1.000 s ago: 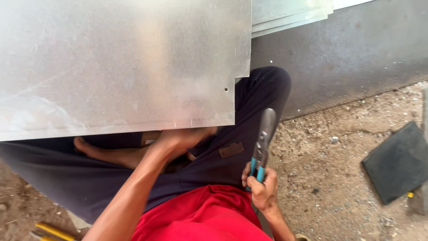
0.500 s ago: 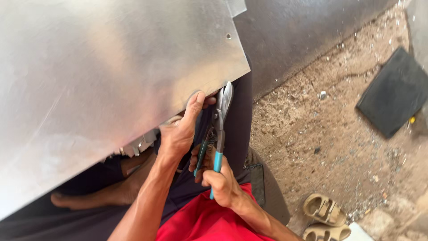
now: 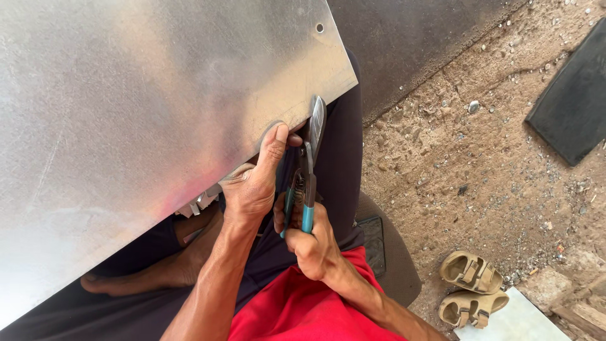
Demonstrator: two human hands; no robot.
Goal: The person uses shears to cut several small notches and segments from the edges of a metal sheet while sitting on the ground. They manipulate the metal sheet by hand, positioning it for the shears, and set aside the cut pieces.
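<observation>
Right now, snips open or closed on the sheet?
Cannot tell for sure. The snips point their blades at the edge of the metal sheet, handles gripped in the right hand; the blade gap is not visible. The left hand steadies the sheet.

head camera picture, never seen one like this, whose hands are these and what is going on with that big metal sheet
The camera sits on a person's head and looks down, so both hands are their own. The person sits on the ground with a large metal sheet across their lap. The left hand grips the sheet's lower edge, thumb on top. The right hand holds tin snips with blue handles, blades at that edge. On the dirt to the right lie a pair of sandals and a dark flat slab.
</observation>
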